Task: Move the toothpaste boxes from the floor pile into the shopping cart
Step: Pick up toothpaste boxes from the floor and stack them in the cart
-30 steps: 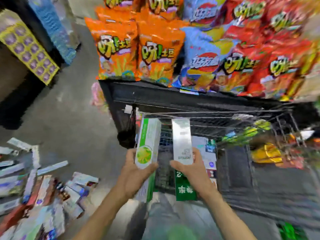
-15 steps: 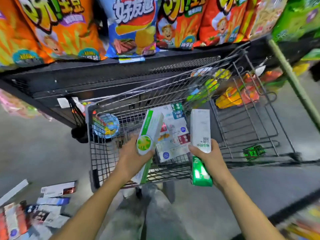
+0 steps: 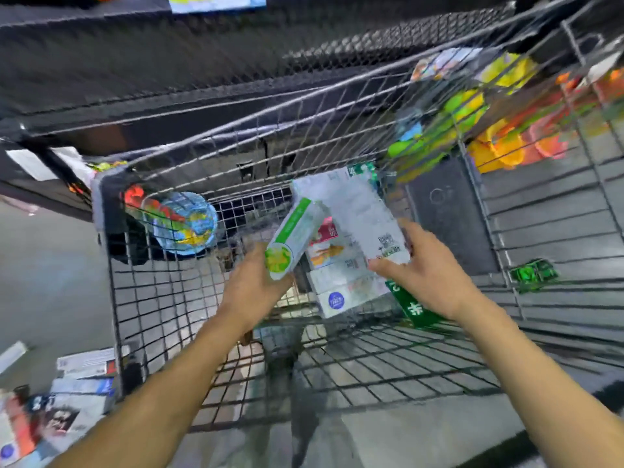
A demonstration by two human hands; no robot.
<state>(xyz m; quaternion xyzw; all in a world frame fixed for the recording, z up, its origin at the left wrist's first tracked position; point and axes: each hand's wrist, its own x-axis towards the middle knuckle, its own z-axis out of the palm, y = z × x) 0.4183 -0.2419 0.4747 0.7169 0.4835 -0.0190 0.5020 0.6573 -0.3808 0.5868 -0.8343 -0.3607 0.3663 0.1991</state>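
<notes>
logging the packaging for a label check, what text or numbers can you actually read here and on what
"茶": white character on the green end of the box in the right hand, seen upside down.
Print and code on that box's white face: too blurred.
Lime-logo box in the left hand: no readable text.
Boxes in the cart: too blurred.

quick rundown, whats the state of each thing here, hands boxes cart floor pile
left hand: grips the green-striped box
green-striped box: held tilted over the cart
right hand: grips the white and green box
white and green box: held over the cart, not yet let go
shopping cart: holds several boxes already
boxes in the cart: lying flat on the bottom
floor pile: boxes left on the floor
</notes>
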